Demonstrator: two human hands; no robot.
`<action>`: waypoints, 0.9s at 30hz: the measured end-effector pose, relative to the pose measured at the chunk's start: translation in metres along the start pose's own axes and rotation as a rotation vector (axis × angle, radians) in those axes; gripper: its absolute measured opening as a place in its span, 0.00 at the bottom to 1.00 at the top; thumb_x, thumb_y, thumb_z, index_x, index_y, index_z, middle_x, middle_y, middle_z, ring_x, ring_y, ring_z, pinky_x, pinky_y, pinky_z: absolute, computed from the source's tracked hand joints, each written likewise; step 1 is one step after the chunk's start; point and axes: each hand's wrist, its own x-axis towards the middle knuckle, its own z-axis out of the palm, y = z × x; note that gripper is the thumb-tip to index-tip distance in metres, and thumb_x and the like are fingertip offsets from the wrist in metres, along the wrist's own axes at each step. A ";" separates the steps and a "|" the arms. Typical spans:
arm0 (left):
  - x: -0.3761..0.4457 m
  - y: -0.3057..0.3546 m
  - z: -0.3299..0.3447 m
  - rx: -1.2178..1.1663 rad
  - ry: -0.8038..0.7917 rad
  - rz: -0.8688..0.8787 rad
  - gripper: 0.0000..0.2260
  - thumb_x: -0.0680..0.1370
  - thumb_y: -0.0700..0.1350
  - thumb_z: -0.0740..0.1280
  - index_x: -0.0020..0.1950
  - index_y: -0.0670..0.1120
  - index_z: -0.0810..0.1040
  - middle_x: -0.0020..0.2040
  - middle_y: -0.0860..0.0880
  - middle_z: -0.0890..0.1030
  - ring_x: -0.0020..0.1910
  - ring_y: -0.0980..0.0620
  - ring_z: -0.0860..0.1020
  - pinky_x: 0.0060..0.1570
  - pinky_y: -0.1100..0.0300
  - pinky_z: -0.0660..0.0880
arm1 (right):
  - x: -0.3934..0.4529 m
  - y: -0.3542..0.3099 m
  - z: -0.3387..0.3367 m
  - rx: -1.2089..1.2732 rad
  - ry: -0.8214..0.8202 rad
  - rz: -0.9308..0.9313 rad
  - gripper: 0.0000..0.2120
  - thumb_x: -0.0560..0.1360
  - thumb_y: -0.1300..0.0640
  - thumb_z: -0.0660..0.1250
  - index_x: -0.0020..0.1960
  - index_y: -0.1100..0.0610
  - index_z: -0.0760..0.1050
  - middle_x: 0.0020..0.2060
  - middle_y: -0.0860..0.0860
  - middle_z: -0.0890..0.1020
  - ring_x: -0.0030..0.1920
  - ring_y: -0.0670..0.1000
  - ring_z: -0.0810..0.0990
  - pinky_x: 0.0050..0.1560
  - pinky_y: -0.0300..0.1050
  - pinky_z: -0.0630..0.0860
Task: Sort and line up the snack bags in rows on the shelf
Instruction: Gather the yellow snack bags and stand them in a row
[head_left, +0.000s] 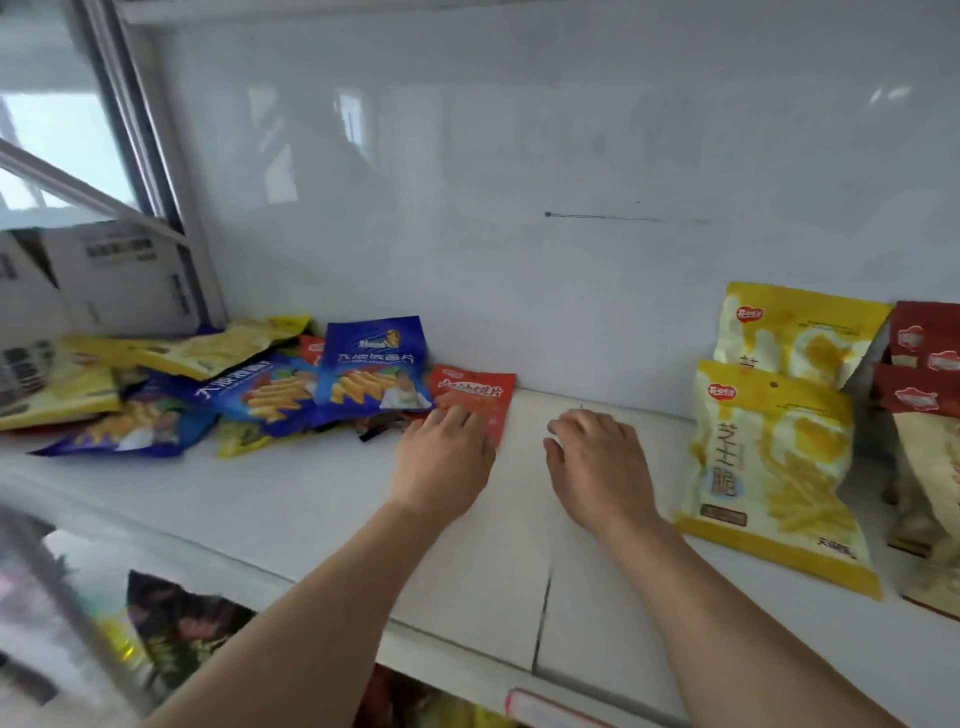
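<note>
I've got both hands out over the white shelf (291, 499). Left hand (441, 457) lies flat, fingers spread, tips on the orange bag (475, 397), not gripping it. Right hand (597, 462) is open w/ fingers curled, resting on bare shelf, holding nothing. Left of the left hand: loose pile of blue bags (374, 364) & yellow bags (223, 345), overlapping. Right of the right hand: two yellow bags (774, 467) upright, one behind the other, then red bags (919, 343) at the edge.

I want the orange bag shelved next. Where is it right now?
In the head view, the orange bag lies flat at the right edge of the messy pile, under the left hand, beside a blue bag.
</note>
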 end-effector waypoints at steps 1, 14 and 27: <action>-0.005 -0.018 -0.005 0.024 0.004 0.001 0.14 0.83 0.52 0.57 0.60 0.48 0.78 0.58 0.49 0.80 0.60 0.46 0.78 0.55 0.52 0.73 | 0.003 -0.019 0.002 0.008 -0.013 0.000 0.05 0.71 0.56 0.74 0.46 0.55 0.83 0.44 0.51 0.83 0.42 0.57 0.82 0.44 0.49 0.77; -0.022 -0.213 -0.052 0.104 0.123 0.016 0.10 0.80 0.50 0.66 0.52 0.46 0.83 0.51 0.47 0.84 0.52 0.43 0.82 0.46 0.51 0.77 | 0.067 -0.216 0.023 0.115 -0.124 -0.006 0.10 0.80 0.54 0.63 0.55 0.56 0.80 0.56 0.55 0.82 0.54 0.60 0.79 0.52 0.53 0.74; 0.046 -0.374 -0.069 -0.151 0.180 -0.397 0.16 0.84 0.52 0.59 0.68 0.48 0.74 0.64 0.47 0.77 0.61 0.44 0.76 0.49 0.52 0.73 | 0.209 -0.353 0.103 0.636 -0.393 0.339 0.25 0.81 0.40 0.58 0.68 0.57 0.72 0.61 0.57 0.81 0.61 0.61 0.79 0.55 0.52 0.76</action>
